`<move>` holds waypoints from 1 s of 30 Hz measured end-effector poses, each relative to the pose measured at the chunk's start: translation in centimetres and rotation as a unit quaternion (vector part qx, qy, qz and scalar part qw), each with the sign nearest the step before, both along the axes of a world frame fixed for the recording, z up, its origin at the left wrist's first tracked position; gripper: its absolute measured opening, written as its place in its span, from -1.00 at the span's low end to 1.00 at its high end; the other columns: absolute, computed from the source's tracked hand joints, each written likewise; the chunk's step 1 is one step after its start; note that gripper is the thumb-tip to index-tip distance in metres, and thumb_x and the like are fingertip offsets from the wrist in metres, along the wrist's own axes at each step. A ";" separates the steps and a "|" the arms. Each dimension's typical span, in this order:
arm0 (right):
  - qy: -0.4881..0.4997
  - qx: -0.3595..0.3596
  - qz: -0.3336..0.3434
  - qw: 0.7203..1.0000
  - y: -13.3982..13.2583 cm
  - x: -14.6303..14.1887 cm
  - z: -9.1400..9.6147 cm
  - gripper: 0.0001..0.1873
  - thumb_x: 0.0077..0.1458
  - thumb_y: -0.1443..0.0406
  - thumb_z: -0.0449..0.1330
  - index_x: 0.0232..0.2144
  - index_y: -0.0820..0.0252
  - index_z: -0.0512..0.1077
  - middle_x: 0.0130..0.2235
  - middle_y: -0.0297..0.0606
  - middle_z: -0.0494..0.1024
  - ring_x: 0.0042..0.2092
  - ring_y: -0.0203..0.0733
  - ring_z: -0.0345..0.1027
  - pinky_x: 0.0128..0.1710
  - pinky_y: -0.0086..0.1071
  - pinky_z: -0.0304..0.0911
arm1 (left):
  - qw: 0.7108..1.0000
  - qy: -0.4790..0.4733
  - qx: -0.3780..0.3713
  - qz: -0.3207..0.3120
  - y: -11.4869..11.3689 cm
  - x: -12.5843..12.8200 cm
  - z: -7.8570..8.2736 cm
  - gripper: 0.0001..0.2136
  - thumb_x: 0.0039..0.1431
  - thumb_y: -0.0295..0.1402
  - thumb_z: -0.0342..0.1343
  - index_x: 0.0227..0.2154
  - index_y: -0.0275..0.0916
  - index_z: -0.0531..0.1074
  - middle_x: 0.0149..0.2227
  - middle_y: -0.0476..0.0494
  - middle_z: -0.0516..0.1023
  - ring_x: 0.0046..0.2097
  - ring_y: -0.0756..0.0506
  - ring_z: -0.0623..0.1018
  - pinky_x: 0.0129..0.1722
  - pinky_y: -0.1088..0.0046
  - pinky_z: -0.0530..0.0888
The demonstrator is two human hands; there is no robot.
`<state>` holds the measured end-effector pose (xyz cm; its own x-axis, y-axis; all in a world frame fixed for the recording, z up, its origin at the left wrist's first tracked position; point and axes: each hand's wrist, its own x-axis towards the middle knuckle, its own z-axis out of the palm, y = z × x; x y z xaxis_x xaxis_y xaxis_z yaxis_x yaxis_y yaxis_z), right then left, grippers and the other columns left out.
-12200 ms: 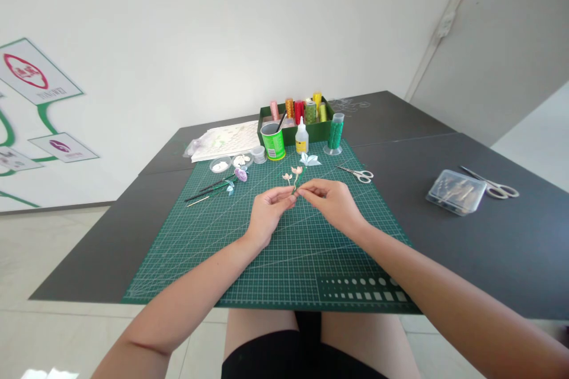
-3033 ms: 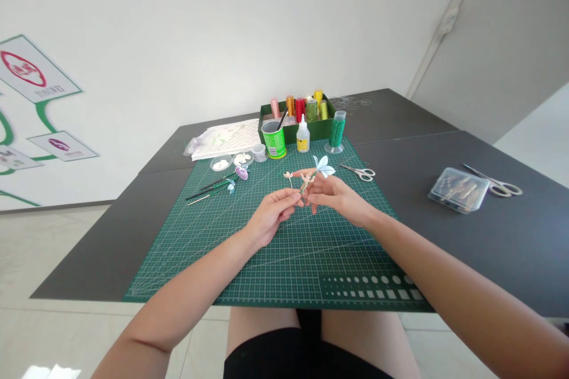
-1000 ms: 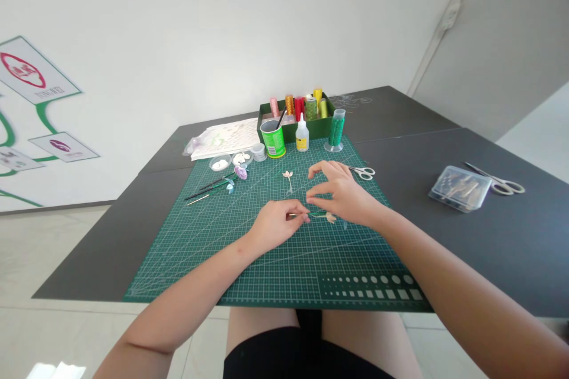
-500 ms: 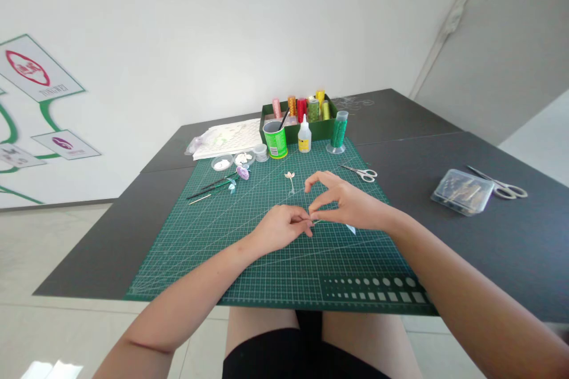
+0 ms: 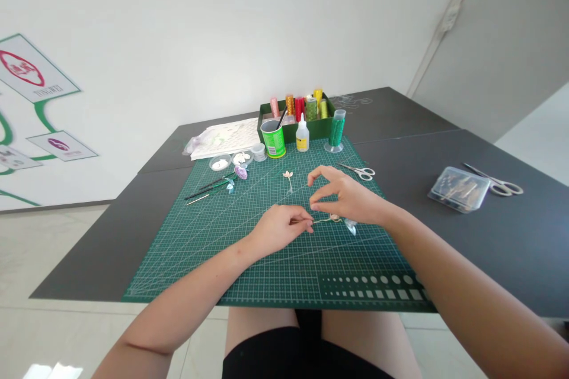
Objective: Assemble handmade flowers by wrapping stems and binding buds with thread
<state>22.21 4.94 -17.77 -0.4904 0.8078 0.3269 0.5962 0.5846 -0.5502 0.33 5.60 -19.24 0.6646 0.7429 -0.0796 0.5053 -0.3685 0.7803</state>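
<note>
I have room near the front edge of the gridded green cutting mat (image 5: 288, 272) and along the black tabletop (image 5: 404, 172) between it and the clear plastic box (image 5: 459, 189), but a thin pale stem (image 5: 323, 221), pinched by the bare left hand (image 5: 284, 226), runs toward the bare right hand (image 5: 344, 194) and bars the gap between them. Farther out I see a lane over the mat, narrowed by the small pale pink flower (image 5: 288, 175) and the white-handled metal scissors (image 5: 363, 173), then walled off by the bright green cylindrical tin (image 5: 274, 142), the white plastic bottle with a yellow label (image 5: 303, 136) and the upright spool of green thread (image 5: 336, 130)
</note>
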 end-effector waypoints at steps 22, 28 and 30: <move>0.031 -0.160 0.041 0.986 1.2 1.9 -0.1 -0.73 0.11 0.07 0.29 -0.42 0.11 0.64 -0.03 -0.20 0.39 -0.03 -0.08 0.37 0.10 -0.17 0.23 | 0.967 -0.009 0.249 -0.062 -0.4 -0.5 -0.4 -0.85 0.35 -0.29 0.12 -0.16 -0.11 0.59 -0.29 0.00 0.69 -0.28 -0.03 0.62 -0.28 0.49 0.41; 0.110 -0.171 0.018 0.979 1.8 2.0 -0.4 -0.65 0.03 -0.02 0.33 -0.45 0.14 0.62 -0.16 -0.21 0.47 -0.09 -0.09 0.40 0.09 -0.11 0.23 | 0.993 -0.078 0.083 0.004 -0.1 -0.2 0.0 -0.84 0.29 -0.31 0.15 -0.19 -0.16 0.61 -0.32 -0.02 0.71 -0.37 -0.03 0.61 -0.29 0.47 0.44; 0.161 -0.163 -0.024 0.973 2.0 2.3 -0.5 -0.62 0.00 -0.04 0.33 -0.46 0.16 0.59 -0.18 -0.21 0.51 -0.11 -0.09 0.42 0.09 -0.11 0.25 | 0.991 -0.130 0.000 0.017 0.1 -0.2 -0.1 -0.83 0.27 -0.30 0.15 -0.19 -0.21 0.59 -0.29 -0.08 0.71 -0.30 -0.06 0.65 -0.25 0.45 0.47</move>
